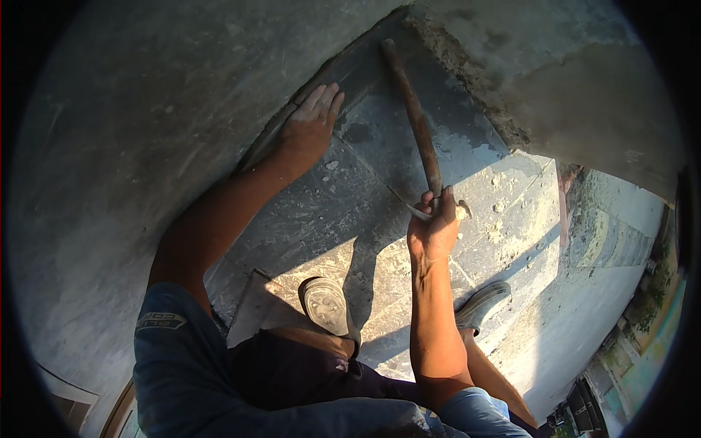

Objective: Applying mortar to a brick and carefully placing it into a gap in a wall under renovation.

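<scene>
My left hand (312, 123) is stretched out, with straight fingers lying against a dark strip of tile (266, 139) along the foot of the left wall. It holds nothing. My right hand (432, 232) is closed around the head end of a hammer (415, 117). Parts of the metal head stick out on both sides of the fist, and the rest is hidden by the fingers. The long wooden handle points away from me, over the dark floor tiles (343, 186) toward the far corner. Whether the handle's far end touches the tile, I cannot tell.
Grey plaster walls (109, 168) rise to the left and far right, the latter with a rough, broken lower edge (482, 80). Crumbs of mortar (500, 204) are scattered over the sunlit tiles. My two shoes (326, 305) stand on the floor close by. Greenery (646, 306) shows at the right.
</scene>
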{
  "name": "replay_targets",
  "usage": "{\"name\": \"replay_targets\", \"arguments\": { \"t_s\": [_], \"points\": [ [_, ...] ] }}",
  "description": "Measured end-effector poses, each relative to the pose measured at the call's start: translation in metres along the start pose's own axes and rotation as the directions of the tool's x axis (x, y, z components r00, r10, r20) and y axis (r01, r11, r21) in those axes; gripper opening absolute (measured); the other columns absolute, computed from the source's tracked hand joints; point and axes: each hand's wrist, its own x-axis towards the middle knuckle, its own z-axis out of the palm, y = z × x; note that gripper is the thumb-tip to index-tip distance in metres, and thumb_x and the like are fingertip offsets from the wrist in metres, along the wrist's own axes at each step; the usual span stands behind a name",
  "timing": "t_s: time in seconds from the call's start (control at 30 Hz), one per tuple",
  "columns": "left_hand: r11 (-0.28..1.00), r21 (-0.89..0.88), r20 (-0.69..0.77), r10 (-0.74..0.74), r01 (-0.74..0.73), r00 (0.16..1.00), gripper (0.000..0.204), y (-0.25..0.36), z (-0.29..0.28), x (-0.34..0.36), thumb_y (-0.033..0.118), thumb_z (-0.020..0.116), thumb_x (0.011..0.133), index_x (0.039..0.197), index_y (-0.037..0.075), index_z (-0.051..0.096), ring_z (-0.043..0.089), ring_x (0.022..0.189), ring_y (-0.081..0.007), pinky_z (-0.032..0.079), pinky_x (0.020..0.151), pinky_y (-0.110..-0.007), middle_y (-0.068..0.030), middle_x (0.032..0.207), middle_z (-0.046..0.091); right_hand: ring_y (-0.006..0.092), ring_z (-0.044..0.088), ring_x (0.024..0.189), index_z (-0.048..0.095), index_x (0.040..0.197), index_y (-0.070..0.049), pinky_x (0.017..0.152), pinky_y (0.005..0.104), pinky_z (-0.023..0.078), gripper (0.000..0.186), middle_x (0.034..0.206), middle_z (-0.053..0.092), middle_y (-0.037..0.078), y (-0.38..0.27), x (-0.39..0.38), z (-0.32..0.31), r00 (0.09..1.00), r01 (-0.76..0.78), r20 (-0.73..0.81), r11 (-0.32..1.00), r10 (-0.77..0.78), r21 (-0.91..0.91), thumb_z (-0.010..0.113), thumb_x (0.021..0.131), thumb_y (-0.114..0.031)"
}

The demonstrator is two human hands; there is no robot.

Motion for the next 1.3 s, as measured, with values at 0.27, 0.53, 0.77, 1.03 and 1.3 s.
{"name": "replay_targets", "arguments": {
  "t_s": [0.27, 0.53, 0.77, 1.03, 1.3],
  "points": [
    [0.998, 0.037, 0.209, -0.062, 0.056, 0.976, 0.056, 0.032, -0.026, -0.030, 0.016, 0.045, 0.085, 0.133, -0.010, 0.039, 0.033, 0.134, -0.0388, 0.015, 0.115, -0.045, -0.0336, 0.136, 0.039, 0.0115, 0.052, 0.068, 0.050, 0.095, -0.005, 0.059, 0.0224, 0.042, 0.022, 0.077, 0.055, 0.006, -0.023, -0.011, -0.014, 0.997, 0.069, -0.027, 0.995, -0.071, -0.070, 0.060, 0.092, -0.024],
    [0.990, 0.021, 0.094, -0.138, 0.136, 0.986, 0.052, 0.025, -0.018, -0.047, 0.015, 0.046, 0.085, 0.131, -0.009, 0.044, 0.039, 0.130, -0.0361, 0.019, 0.114, -0.045, -0.0309, 0.132, 0.045, 0.0115, 0.051, 0.065, 0.049, 0.097, -0.003, 0.055, 0.0218, 0.044, 0.020, 0.077, 0.054, 0.007, -0.008, -0.022, -0.018, 0.996, 0.085, -0.021, 0.993, -0.087, -0.083, 0.057, 0.094, -0.021],
    [0.989, 0.080, 0.092, -0.130, 0.123, 0.987, 0.048, 0.022, -0.021, -0.047, 0.014, 0.047, 0.085, 0.126, -0.010, 0.048, 0.042, 0.128, -0.0314, 0.023, 0.113, -0.043, -0.0275, 0.128, 0.050, 0.0119, 0.054, 0.065, 0.046, 0.096, -0.004, 0.052, 0.0205, 0.044, 0.022, 0.079, 0.053, 0.006, 0.011, -0.036, -0.017, 0.998, 0.043, -0.032, 0.991, -0.047, -0.128, 0.059, 0.092, -0.021],
    [0.986, -0.046, -0.030, -0.161, 0.160, 0.986, 0.049, 0.022, -0.013, -0.046, 0.013, 0.051, 0.081, 0.122, -0.013, 0.049, 0.043, 0.128, -0.0305, 0.024, 0.113, -0.041, -0.0261, 0.127, 0.051, 0.0122, 0.054, 0.066, 0.048, 0.094, -0.005, 0.052, 0.0194, 0.045, 0.021, 0.085, 0.055, 0.007, 0.011, -0.049, -0.026, 0.999, 0.016, -0.051, 0.999, -0.018, -0.042, 0.064, 0.089, -0.019],
    [0.984, -0.077, 0.054, -0.159, 0.163, 0.986, 0.050, 0.023, -0.018, -0.046, 0.010, 0.049, 0.084, 0.128, -0.013, 0.043, 0.037, 0.132, -0.0307, 0.023, 0.113, -0.045, -0.0254, 0.134, 0.045, 0.0111, 0.054, 0.067, 0.049, 0.093, -0.007, 0.054, 0.0199, 0.043, 0.018, 0.083, 0.053, 0.006, 0.011, -0.056, -0.033, 0.999, -0.044, -0.008, 0.999, 0.044, -0.031, 0.061, 0.091, -0.020]
  ]
}}
